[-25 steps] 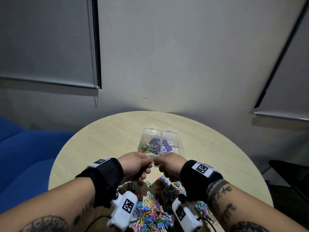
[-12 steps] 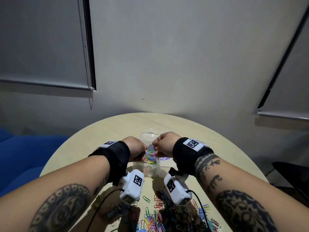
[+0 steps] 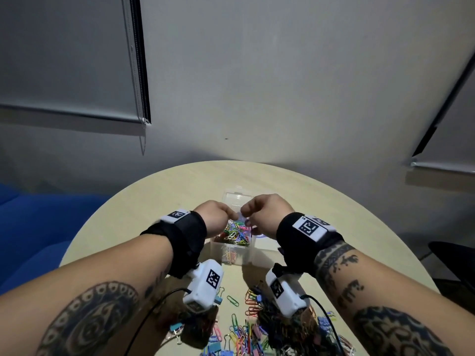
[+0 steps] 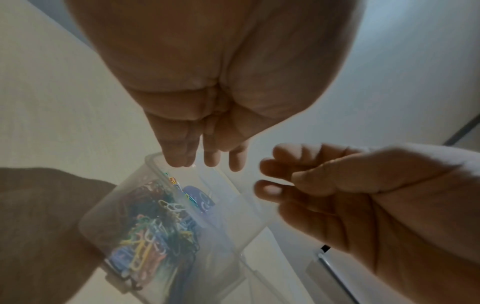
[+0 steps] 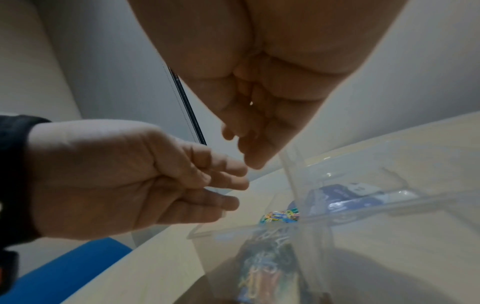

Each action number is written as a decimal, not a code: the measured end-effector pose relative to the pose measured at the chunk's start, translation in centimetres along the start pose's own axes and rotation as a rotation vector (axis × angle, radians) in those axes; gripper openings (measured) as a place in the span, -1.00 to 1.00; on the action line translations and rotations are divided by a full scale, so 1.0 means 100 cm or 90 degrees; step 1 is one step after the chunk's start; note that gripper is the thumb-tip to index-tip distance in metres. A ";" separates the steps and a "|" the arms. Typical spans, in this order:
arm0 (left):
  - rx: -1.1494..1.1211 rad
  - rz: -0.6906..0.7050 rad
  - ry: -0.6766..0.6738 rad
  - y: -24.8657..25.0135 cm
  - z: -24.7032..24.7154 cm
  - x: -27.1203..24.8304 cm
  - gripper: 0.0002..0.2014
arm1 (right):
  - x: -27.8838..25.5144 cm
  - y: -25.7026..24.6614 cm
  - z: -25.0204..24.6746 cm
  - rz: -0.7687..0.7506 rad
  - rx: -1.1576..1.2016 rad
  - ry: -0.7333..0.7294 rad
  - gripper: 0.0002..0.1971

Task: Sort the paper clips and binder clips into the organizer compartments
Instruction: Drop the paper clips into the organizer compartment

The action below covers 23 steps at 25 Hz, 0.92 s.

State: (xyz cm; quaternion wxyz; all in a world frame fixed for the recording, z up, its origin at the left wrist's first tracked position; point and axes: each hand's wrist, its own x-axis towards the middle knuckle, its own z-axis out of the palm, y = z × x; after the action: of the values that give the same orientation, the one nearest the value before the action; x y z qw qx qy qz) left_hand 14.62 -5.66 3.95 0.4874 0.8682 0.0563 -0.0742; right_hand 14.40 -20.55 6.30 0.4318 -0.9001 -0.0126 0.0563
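A clear plastic organizer (image 3: pixel 231 256) stands mid-table. Its near left compartment holds colourful paper clips (image 3: pixel 235 233), which also show in the left wrist view (image 4: pixel 145 236). The compartment to the right shows a purple label (image 3: pixel 259 236). My left hand (image 3: pixel 229 215) and right hand (image 3: pixel 246 211) hover close together just above the paper-clip compartment, fingers loosely curled and pointing down. In the left wrist view the right hand (image 4: pixel 265 176) has a gap between thumb and fingers with nothing in it. The left hand (image 5: pixel 235 185) shows nothing plainly held.
A mixed pile of paper clips and binder clips (image 3: pixel 257 327) lies on the round beige table (image 3: pixel 154 201) near me, under my forearms. A blue seat (image 3: pixel 30 227) stands to the left. A dark chair (image 3: pixel 452 255) is at the right.
Both hands rose from the near edge of the organizer and moved forward, to above its paper-clip compartment. Their fingers have loosened.
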 end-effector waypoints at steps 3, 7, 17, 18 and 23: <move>0.033 0.030 -0.010 -0.010 0.001 -0.005 -0.68 | -0.012 0.013 -0.011 0.000 -0.013 0.035 -0.80; 0.063 0.102 0.008 -0.018 0.000 -0.019 -0.83 | -0.032 0.040 -0.018 0.031 -0.092 0.008 -0.90; 0.405 0.178 -0.152 -0.036 0.027 -0.074 -0.72 | -0.065 0.065 0.020 -0.057 -0.475 -0.225 -0.71; 0.434 0.179 -0.167 -0.037 0.034 -0.076 -0.67 | -0.065 0.066 0.022 -0.063 -0.489 -0.232 -0.73; 0.555 0.188 -0.227 -0.035 0.058 -0.072 -0.82 | -0.067 0.084 0.016 -0.058 -0.495 -0.208 -0.90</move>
State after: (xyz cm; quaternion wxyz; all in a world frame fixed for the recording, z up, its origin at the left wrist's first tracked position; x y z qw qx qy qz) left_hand 6.58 -9.02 -0.63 0.0860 0.9639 -0.1878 -0.1681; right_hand 7.37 -25.02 -0.63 0.0542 -0.9739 -0.1407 0.1700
